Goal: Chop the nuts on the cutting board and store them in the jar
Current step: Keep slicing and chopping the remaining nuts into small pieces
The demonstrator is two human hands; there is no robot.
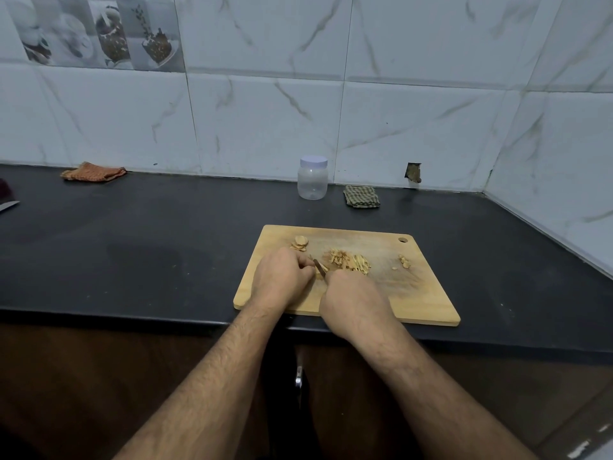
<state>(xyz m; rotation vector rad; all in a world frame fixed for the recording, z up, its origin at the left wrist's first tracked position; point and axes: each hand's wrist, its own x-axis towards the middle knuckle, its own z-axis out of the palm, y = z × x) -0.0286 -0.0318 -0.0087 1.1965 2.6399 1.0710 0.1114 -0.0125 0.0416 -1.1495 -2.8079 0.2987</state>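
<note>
A wooden cutting board [428, 293] lies at the counter's front edge. On it sit a pile of chopped nut slivers [350, 261], a few whole nuts [300, 243] at the far left and small bits [403, 261] at the right. My right hand [355, 300] grips a knife [320, 267], its blade tip down on the board just left of the pile. My left hand [282, 280] is curled with its fingertips pinching a nut against the blade; the nut is mostly hidden. A clear plastic jar [312, 178] with a white lid on stands behind the board, by the wall.
The board rests on a dark counter [149, 254] with tiled walls behind and at right. A green checked cloth [361, 196] lies right of the jar. An orange cloth [93, 172] lies far left by the wall. Another blade tip [9, 205] shows at the left edge.
</note>
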